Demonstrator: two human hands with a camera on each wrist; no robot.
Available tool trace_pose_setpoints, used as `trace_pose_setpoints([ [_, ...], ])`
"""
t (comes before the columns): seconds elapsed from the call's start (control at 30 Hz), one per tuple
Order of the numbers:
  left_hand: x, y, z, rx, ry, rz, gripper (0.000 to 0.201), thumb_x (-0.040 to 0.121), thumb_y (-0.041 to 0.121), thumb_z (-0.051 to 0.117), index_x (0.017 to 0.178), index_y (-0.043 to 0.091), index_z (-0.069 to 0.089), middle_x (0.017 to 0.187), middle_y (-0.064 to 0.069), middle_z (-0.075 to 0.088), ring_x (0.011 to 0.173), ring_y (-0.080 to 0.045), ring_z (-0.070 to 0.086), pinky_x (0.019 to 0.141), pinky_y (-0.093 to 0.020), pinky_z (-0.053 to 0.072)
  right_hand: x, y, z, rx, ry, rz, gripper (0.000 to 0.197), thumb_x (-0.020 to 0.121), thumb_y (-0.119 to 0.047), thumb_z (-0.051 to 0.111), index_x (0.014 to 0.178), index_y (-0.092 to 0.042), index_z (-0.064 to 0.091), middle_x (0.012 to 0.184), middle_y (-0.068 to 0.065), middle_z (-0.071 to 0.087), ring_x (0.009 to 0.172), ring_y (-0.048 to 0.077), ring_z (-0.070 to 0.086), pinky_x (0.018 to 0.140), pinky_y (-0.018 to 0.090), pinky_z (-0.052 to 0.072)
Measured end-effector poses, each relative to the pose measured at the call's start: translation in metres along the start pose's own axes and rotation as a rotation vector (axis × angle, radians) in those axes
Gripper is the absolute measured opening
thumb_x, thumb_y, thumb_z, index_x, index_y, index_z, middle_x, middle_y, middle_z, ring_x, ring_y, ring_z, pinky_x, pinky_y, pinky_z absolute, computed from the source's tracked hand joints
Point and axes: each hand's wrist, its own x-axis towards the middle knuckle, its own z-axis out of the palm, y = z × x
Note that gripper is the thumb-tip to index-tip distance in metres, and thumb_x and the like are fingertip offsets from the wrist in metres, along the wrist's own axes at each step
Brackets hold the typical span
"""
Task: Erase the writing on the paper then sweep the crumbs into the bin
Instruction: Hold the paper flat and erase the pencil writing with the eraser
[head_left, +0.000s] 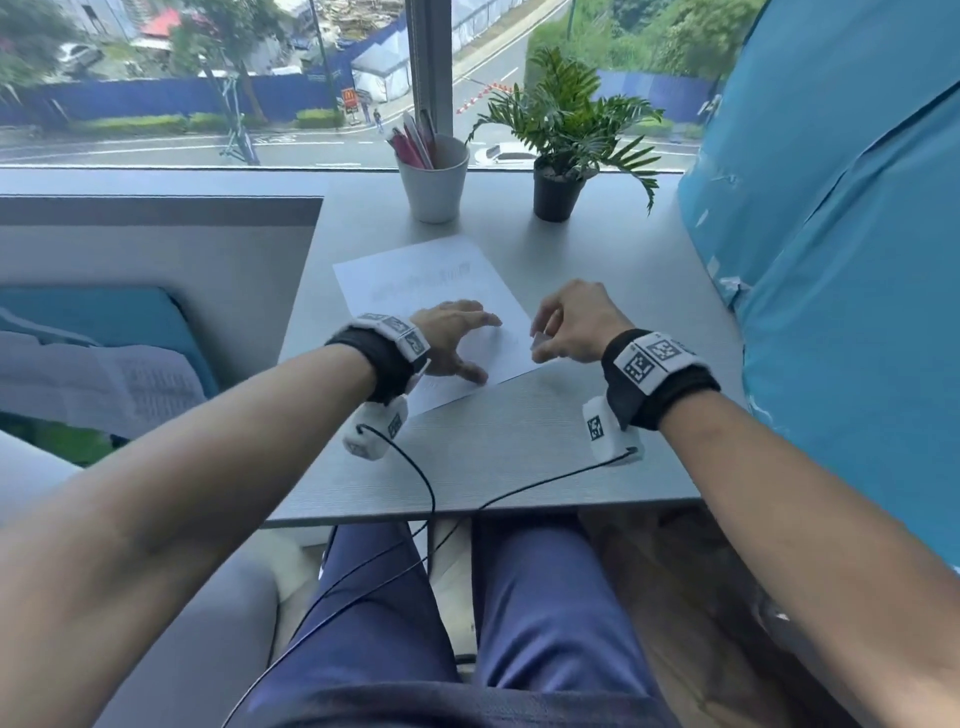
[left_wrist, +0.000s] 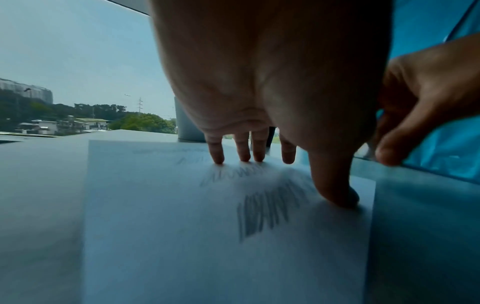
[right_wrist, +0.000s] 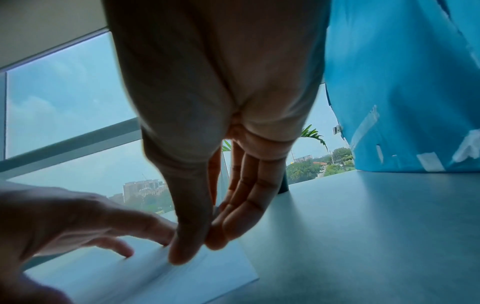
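Observation:
A white sheet of paper (head_left: 415, 275) lies tilted on the grey table (head_left: 519, 447), with faint pencil scribbles (head_left: 415, 283) in its middle. The scribbles (left_wrist: 267, 214) look darker in the left wrist view. My left hand (head_left: 485, 345) presses on the sheet's near part with spread, straight fingers (left_wrist: 218, 156) and thumb. My right hand (head_left: 539, 340) hovers at the sheet's right edge and pinches a small pale eraser (head_left: 541, 341) between thumb and fingertips. In the right wrist view the right hand (right_wrist: 202, 246) is just above the paper (right_wrist: 182, 288), with the eraser mostly hidden. No bin is in view.
A white cup of pens (head_left: 434, 179) and a potted plant (head_left: 558, 192) stand behind the paper by the window. Blue sheeting (head_left: 831, 260) hangs along the table's right side. A grey divider (head_left: 156, 249) borders the left. Black cables (head_left: 426, 483) trail off the near edge.

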Motion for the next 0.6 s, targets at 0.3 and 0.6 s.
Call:
trace_pose_setpoints([
  [0.3,-0.033,-0.002,0.014,-0.094,-0.055,0.146,0.080,0.073,0.047,0.084,0.142,0.035,0.048,0.156,0.004,0.027,0.140,-0.021,0.030,0.114,-0.038,0.025,-0.004,0.002,0.023,0.149,-0.058,-0.032,0.018,0.071,-0.010,0.084,0.088,-0.008,0.078,0.076,0.006,0.075,0.065,0.012,0.068,0.064,0.016,0.058],
  [0.6,-0.030,0.009,0.018,0.107,-0.080,0.052,0.104,0.060,0.082,0.069,0.149,0.054,0.022,0.160,0.000,0.010,0.147,-0.029,0.011,0.117,-0.056,0.016,-0.003,-0.002,0.035,-0.031,0.043,-0.081,0.010,0.077,-0.018,0.075,0.081,-0.009,0.077,0.078,0.004,0.072,0.074,0.015,0.065,0.069,0.023,0.051],
])
